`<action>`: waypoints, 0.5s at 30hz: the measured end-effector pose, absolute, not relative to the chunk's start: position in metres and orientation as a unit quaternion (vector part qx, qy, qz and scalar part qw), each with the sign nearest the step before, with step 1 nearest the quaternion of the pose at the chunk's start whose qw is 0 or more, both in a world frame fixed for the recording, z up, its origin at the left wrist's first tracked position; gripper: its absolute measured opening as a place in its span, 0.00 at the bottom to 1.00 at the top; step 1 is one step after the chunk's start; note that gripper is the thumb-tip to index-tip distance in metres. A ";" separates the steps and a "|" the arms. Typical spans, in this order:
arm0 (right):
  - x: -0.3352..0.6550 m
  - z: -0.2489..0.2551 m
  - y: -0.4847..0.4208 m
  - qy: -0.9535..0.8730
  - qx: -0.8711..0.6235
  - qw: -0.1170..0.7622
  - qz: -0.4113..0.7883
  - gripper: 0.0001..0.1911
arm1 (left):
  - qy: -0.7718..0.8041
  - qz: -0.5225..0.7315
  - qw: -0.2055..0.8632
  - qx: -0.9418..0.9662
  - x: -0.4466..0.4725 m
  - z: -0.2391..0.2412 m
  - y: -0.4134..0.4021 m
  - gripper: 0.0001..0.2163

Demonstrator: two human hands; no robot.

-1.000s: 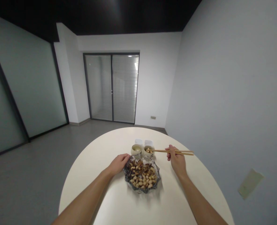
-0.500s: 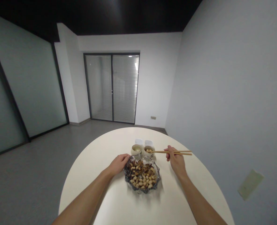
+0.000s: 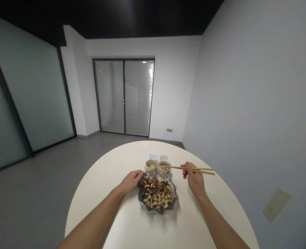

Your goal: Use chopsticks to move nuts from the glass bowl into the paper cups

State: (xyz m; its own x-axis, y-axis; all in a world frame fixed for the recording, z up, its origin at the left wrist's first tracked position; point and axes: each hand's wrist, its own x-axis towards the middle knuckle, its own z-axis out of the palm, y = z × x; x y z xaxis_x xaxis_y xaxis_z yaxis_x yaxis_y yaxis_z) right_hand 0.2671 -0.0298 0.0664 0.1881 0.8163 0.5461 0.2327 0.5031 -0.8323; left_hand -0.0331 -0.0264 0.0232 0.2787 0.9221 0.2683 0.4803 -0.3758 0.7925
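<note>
- Here on the right of the two small cups (image 3: 163, 171), one dark, character-like mark (image 3: 168, 172), too small to read!
- Nothing legible anywhere!

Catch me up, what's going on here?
A person at a round white table has a pair of chopsticks in the right hand, tips at the mouth of the right-hand cup, which has some nuts in it. The left hand is at the left rim of a glass bowl of mixed nuts. The left-hand cup stands beside the other, just beyond the bowl. Whether the chopsticks grip a nut is too small to tell.
</note>
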 end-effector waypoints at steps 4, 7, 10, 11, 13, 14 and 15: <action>0.251 0.064 -0.038 -0.644 -0.390 0.586 0.300 0.28 | 0.471 0.370 0.299 0.743 -0.032 0.024 -0.027 0.23; 0.240 0.061 -0.045 -0.665 -0.372 0.550 0.342 0.29 | 0.469 0.370 0.297 0.745 -0.032 0.024 -0.027 0.23; 0.233 0.059 -0.049 -0.671 -0.367 0.527 0.371 0.30 | 0.474 0.368 0.295 0.743 -0.032 0.024 -0.027 0.23; 0.232 0.058 -0.049 -0.671 -0.366 0.523 0.377 0.30 | 0.474 0.368 0.295 0.743 -0.032 0.024 -0.027 0.23; 0.232 0.056 -0.049 -0.669 -0.367 0.520 0.385 0.30 | 0.474 0.368 0.295 0.744 -0.032 0.023 -0.027 0.23; 0.232 0.056 -0.048 -0.668 -0.367 0.520 0.386 0.30 | 0.474 0.368 0.295 0.744 -0.032 0.023 -0.027 0.23; 0.233 0.055 -0.048 -0.667 -0.367 0.519 0.388 0.31 | 0.474 0.368 0.295 0.744 -0.032 0.023 -0.026 0.23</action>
State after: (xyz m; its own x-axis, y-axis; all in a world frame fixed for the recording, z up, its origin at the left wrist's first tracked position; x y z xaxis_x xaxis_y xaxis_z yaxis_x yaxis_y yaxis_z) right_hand 0.2328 -0.0477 0.0547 -0.1912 0.8930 0.4074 0.0874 0.4289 -0.8991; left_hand -0.0323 -0.0264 0.0231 0.2802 0.9218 0.2679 0.4881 -0.3771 0.7871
